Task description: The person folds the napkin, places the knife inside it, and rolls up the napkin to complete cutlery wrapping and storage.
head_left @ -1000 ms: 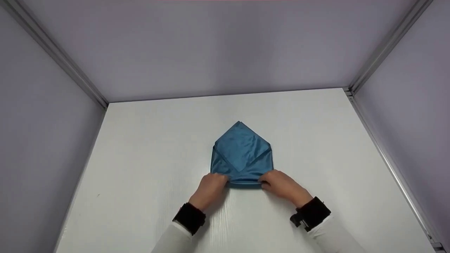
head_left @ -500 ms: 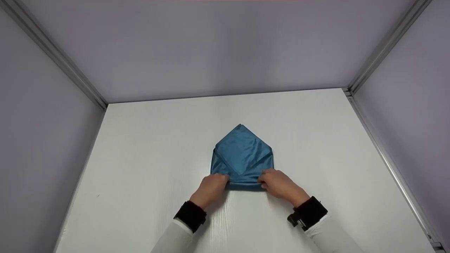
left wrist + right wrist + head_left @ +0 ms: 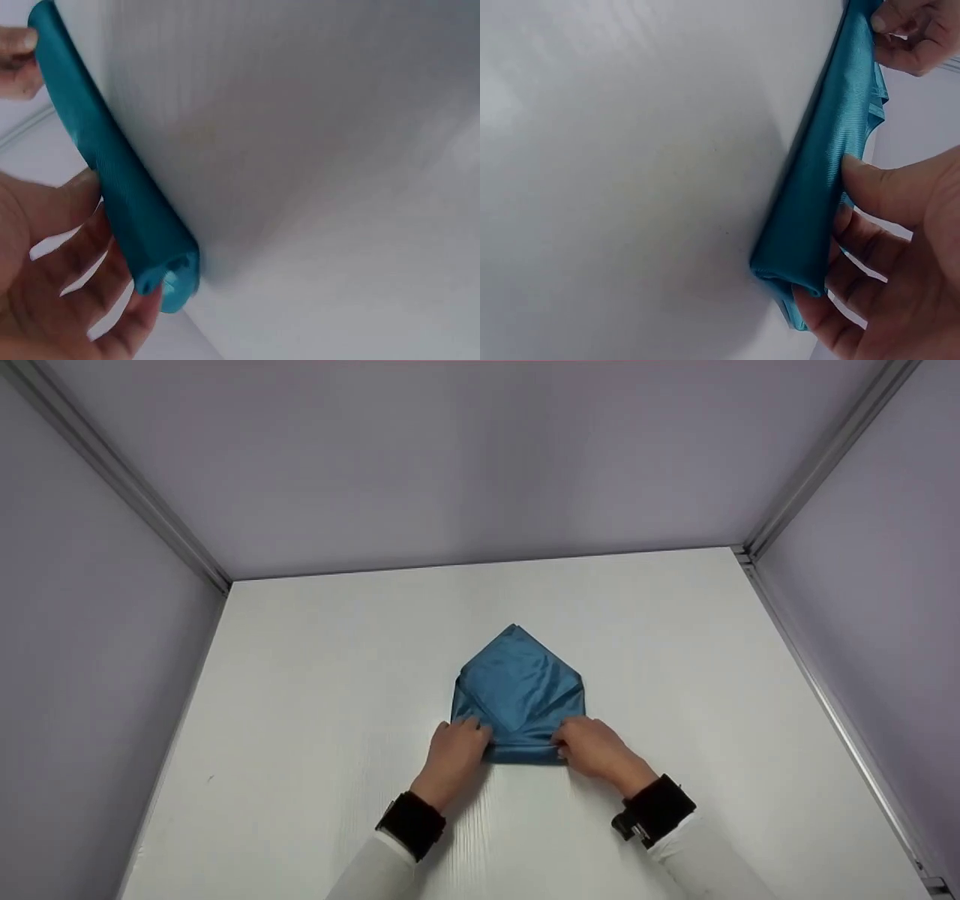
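Observation:
A shiny blue cloth (image 3: 517,690), folded into an envelope shape with a point at the far end, lies on the white table (image 3: 315,720). Its near edge is rolled into a thick band (image 3: 523,751). My left hand (image 3: 457,750) grips the left end of that roll (image 3: 131,217), thumb on the near side and fingers behind. My right hand (image 3: 592,746) grips the right end (image 3: 810,225) the same way. Each wrist view shows the other hand's fingertips at the far end of the roll.
Grey-lilac walls with metal corner rails (image 3: 810,472) close in the table on three sides. Both wrists carry black bands (image 3: 411,823) over white sleeves.
Both hands have moved a little away from me, rolling the cloth's near edge further toward the point. The roll looks thicker and the flat part shorter.

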